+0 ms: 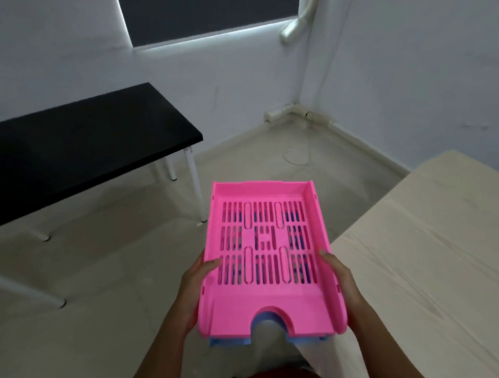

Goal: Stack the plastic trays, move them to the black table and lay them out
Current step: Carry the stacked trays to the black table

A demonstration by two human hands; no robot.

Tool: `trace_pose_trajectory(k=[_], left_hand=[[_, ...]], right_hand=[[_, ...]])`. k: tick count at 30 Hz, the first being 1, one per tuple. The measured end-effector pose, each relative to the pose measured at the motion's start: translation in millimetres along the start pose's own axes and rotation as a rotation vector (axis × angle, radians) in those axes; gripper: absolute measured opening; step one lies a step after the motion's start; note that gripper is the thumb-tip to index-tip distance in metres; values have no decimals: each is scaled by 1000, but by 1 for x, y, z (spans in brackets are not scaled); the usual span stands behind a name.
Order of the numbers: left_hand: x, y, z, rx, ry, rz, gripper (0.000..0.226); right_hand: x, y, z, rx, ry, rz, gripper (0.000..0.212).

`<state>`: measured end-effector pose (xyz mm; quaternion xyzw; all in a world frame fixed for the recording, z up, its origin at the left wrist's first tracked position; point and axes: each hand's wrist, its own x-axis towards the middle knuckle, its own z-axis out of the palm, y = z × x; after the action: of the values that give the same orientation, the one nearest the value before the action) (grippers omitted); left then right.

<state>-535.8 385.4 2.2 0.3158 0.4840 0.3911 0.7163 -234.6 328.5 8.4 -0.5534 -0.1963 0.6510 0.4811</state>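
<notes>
- The pink tray sits on a blue tray, carried in the air right of the black table.
- Left hand and right hand clamp the stack's sides, thumbs over the rims.
- Beige table lies beyond the stack.

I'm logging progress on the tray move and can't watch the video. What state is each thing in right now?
pink tray: top of the stack, carried in the air, empty.
blue tray: nested under the pink one, only its edge showing.
left hand: gripping the stack's left side.
right hand: gripping the stack's right side.
black table: bare top, no trays on it yet.
light wooden table: nothing on the part in view.
</notes>
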Motion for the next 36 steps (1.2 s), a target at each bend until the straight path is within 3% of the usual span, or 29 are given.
trace_pose_trajectory(k=[9,16,21,24,28,33,36], left_hand=[[58,65,-102,-49,164,79,59],[139,153,-195,-82,322,143,57],[202,231,-254,-161,363,152,65],[235,272,-293,-207,381,182,58],[271,310,-350,-257,428,185,66],[322,349,-429,-264,456,201,50],[344,374,-472,-250,484,193,58]], right_hand=[[109,-23,122,-170,-84,39,39],[241,-70,258,-278,-176,25,43],[328,-118,358,-324,-253,23,50],[374,-138,419,-335,-312,34,51],[430,-143,490,-356,-389,69,55],[497,-132,577,-345,-418,110,52],[527,-127,623,-346,-430,175,53]])
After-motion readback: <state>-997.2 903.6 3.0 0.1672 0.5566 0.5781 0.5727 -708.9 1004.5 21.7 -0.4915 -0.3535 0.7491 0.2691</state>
